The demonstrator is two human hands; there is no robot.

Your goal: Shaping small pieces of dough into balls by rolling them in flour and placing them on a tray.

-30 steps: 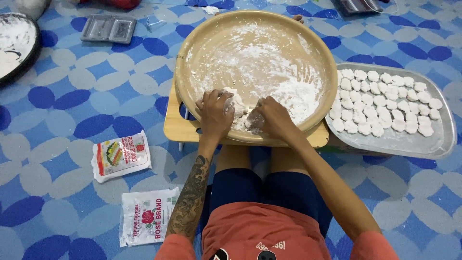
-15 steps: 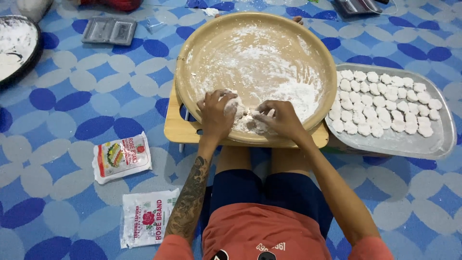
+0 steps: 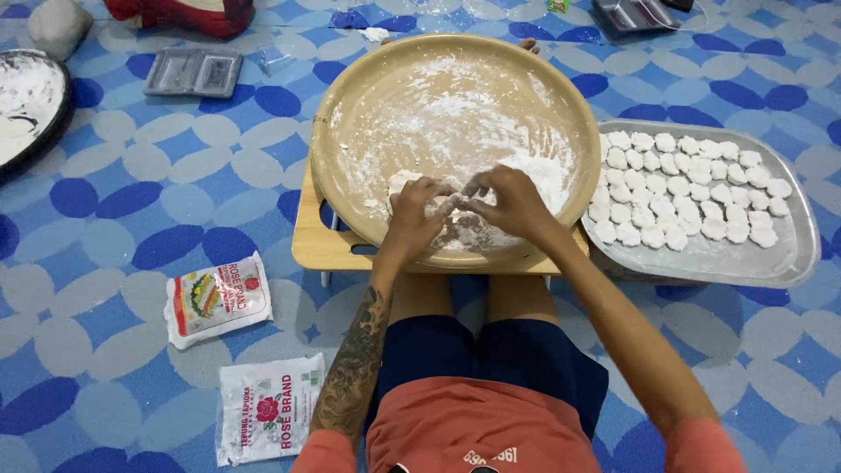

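Observation:
A large round tan tray (image 3: 350, 105), dusted with white flour, rests on a small wooden folding table (image 3: 315, 250) over my lap. Above the tray's near part, my left hand (image 3: 416, 210) and my right hand (image 3: 508, 200) meet with fingertips together, pinching a small white piece of dough (image 3: 457, 203) between them. A larger lump of dough (image 3: 401, 182) lies just left of my left hand, and a heap of flour (image 3: 547, 175) sits right of my right hand.
A metal tray (image 3: 780, 263) with several rows of white dough pieces stands on the right. Two flour packets (image 3: 217, 298) (image 3: 267, 419) lie on the blue patterned mat at the left. A dark floured pan (image 3: 26, 105) and a grey mould (image 3: 193, 72) sit at the far left.
My two hands have drawn together from apart; their fingertips now meet on a small dough piece slightly farther up the tray.

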